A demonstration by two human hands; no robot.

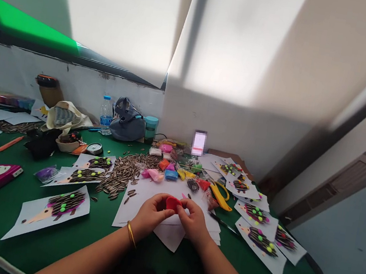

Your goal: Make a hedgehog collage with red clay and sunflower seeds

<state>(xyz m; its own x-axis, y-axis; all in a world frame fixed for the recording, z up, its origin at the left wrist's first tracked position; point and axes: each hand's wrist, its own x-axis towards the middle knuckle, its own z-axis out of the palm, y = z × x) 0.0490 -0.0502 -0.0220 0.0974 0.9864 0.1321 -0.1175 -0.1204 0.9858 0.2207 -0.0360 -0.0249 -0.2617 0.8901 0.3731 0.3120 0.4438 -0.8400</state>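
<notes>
I'm pinching a flat red piece (172, 204) between the fingers of my 2 hands, the left hand (150, 213) gripping one side and the right hand (193, 217) the other, over a stack of white paper (128, 214). Small colored packets (171, 175) are lying beyond, beside a heap of striped seeds (119, 175). Yellow-handled scissors (223, 201) and a pen (225, 224) are resting to my right. On my left, 1 hedgehog card (32, 211) is lying nearest me. Farther back, a phone (199, 143) is standing, its screen blurred past reading, and a water bottle (106, 108) is wearing a blue label too small to read.
</notes>
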